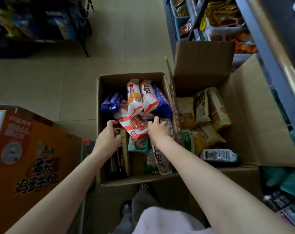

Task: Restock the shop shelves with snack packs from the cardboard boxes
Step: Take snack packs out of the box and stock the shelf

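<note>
Reaching into the box (166, 92), we curl both hands, left hand (107, 136) and right hand (158, 130), beside the wafer pack (134, 126) lying between; grip unconfirmed.

tiled floor (126, 39), open cardboard boxes (109, 180), orange carton (42, 149)

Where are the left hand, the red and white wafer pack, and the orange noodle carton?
left hand (107, 135), head view, back of the hand.
red and white wafer pack (134, 126), head view, printed front.
orange noodle carton (42, 157), head view, printed side.
</note>
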{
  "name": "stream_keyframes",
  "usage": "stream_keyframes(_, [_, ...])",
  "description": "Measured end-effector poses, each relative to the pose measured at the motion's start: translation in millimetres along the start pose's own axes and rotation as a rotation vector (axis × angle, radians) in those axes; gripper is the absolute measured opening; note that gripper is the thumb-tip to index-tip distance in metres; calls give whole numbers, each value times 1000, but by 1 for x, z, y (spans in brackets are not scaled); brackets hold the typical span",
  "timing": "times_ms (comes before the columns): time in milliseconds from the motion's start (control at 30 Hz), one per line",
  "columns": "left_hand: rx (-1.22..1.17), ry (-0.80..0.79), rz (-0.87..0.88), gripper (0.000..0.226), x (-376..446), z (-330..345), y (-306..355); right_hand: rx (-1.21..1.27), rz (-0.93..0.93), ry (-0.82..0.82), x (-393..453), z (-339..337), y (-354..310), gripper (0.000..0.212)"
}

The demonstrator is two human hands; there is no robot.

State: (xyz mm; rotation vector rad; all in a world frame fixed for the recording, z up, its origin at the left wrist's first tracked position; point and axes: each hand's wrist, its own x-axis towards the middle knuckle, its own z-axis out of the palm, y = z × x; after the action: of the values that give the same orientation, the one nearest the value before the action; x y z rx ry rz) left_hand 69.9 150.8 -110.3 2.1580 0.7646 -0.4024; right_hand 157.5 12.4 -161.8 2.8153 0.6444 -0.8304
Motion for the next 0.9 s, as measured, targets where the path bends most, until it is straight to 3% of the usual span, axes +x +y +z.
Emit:
stream_keyframes(133, [-31, -40, 19, 43, -7, 6, 0, 79, -99, 61, -13, 2, -7, 32])
stream_keyframes(267, [-51, -100, 42, 51, -14, 2, 1, 343, -152, 62, -30, -17, -4, 15])
stream_keyframes(433, [-143, -337, 160, 87, -33, -17, 25, 357, -332, 278, -94, -94, 7, 8])
stream_keyframes(500, [-140, -322, 295, 87, -45, -28, 47, 387, -342, 417, -128, -138, 19, 8])
stream_keyframes(600, [-273, -271, 481, 65, -77, -53, 98, 473, -268, 625, -182, -188, 48, 13])
stream_keyframes(700, [-479, -444, 549, 57, -121, -60, 158, 774, -159, 853, -239, -223, 79, 30])
stream_keyframes(767, [-570, -526, 505, 44, -151, -48, 193, 990, -60, 966, -280, -233, 101, 40])
stream_keyframes(833, [-610, -591, 423, 40, -179, -27, 225, 997, 110, 963, -326, -227, 127, 39])
stream_keyframes(900, [-637, -649, 382, 32, -207, -3, 252, 919, 282, 846, -375, -203, 155, 39])
